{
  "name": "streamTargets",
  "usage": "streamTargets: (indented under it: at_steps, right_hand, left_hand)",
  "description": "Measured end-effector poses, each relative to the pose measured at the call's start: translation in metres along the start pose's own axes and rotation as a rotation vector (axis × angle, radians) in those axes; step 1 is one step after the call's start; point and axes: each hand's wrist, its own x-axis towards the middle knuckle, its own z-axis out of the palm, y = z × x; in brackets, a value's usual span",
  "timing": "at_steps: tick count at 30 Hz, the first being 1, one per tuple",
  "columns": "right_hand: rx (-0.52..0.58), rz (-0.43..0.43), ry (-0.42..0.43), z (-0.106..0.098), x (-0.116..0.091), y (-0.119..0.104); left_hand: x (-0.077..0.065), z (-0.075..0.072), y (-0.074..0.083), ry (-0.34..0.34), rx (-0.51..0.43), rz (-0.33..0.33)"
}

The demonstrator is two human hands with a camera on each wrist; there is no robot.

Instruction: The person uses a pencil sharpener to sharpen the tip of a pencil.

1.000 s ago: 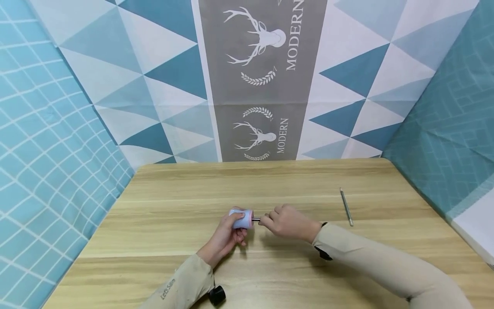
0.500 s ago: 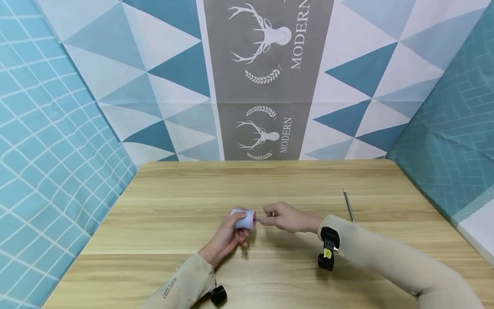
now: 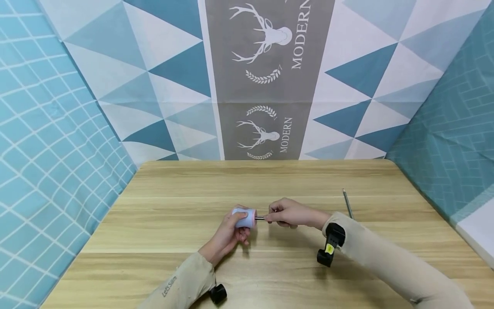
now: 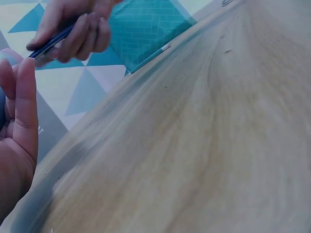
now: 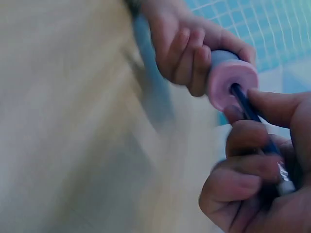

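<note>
In the head view, my left hand (image 3: pixel 229 229) grips a small light-blue pencil sharpener (image 3: pixel 243 218) with a pink end, held above the table. A dark pencil (image 3: pixel 260 218) runs from the sharpener into my right hand (image 3: pixel 293 213), which pinches it between thumb and fingers. The right wrist view shows the pencil (image 5: pixel 249 108) with its tip in the hole of the sharpener's pink face (image 5: pixel 221 86); the tip is hidden inside. Its pale rear end shows beyond my curled right fingers (image 5: pixel 233 187). Only part of my left hand (image 4: pixel 22 116) appears in the left wrist view.
A second pencil (image 3: pixel 347 202) lies on the wooden table (image 3: pixel 173 240), to the right, just past my right sleeve (image 3: pixel 370 244). Patterned cloths (image 3: pixel 166 77) hang behind and beside the table. Black wrist cameras (image 3: pixel 218 294) stick out below both cuffs.
My right hand has turned about the pencil and shifted slightly right and up, its wrist camera swinging into view. The left hand keeps the sharpener nearly still. The head view has shifted slightly.
</note>
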Motion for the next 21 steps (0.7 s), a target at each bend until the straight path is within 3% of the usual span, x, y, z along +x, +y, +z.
streamTargets:
  at_steps: [4,7,10,12,16,19,21]
  right_hand:
    - [-0.683,-0.374,0.167,0.003,-0.010,-0.006]
    - [-1.219,-0.648,0.336,0.011,-0.009,0.001]
    - [-1.557,-0.803,0.454,0.016,-0.003,0.014]
    - [-1.632,-0.862,0.496,0.018,0.003,0.021]
    - [-1.563,-0.941,0.517,0.019,0.014,0.027]
    - [-1.435,-0.889,0.447,0.021,0.016,0.027]
    - [-1.286,-0.783,0.362,0.022,0.014,0.025]
  left_hand:
    - [0.002,0.001,0.001,0.036,-0.008,-0.030]
    - [0.002,0.000,0.002,0.053,0.001,-0.040]
    - [0.002,-0.001,0.004,0.048,0.023,-0.039]
    - [0.001,-0.002,0.004,0.041,0.026,-0.041]
    - [0.000,-0.002,0.002,0.050,0.018,-0.055]
    - [0.000,-0.001,0.002,0.056,0.011,-0.065]
    - [0.001,0.000,0.001,0.052,0.005,-0.067]
